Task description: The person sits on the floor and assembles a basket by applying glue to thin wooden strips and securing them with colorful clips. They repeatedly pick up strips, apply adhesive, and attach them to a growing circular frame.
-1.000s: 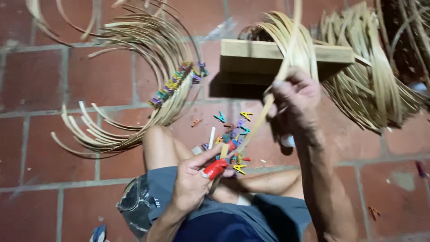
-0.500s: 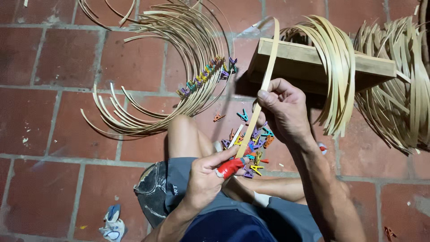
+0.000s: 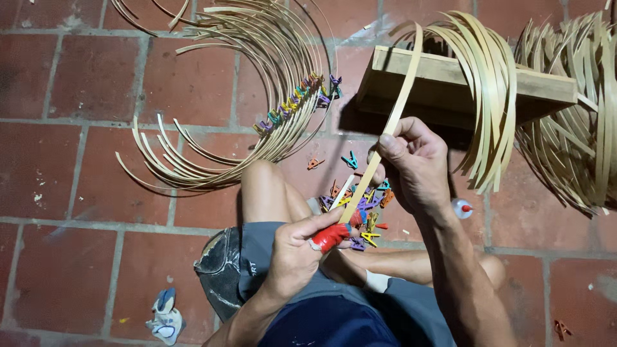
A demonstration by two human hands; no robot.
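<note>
My right hand (image 3: 414, 164) pinches a long pale bamboo strip (image 3: 400, 96) that curves up over a wooden block (image 3: 450, 80). My left hand (image 3: 299, 247) grips the strip's lower end; its thumb is wrapped in red tape (image 3: 331, 236). Between my hands, on the brick floor, lies a heap of several small coloured clips (image 3: 360, 205). I sit with my bare knee (image 3: 260, 183) raised to the left of the clips.
A bundle of curved bamboo hoops (image 3: 257, 96) held with coloured clips (image 3: 295, 103) lies at the upper left. More bent strips (image 3: 495, 90) drape the wooden block, with another pile (image 3: 572, 109) at the right. A small glue bottle (image 3: 461, 207) and a rag (image 3: 164, 315) lie on the floor.
The view has shifted, so the hoop bundle and block sit further right. My right hand has slid along the strip, which now stands longer above it. My left hand keeps its grip.
</note>
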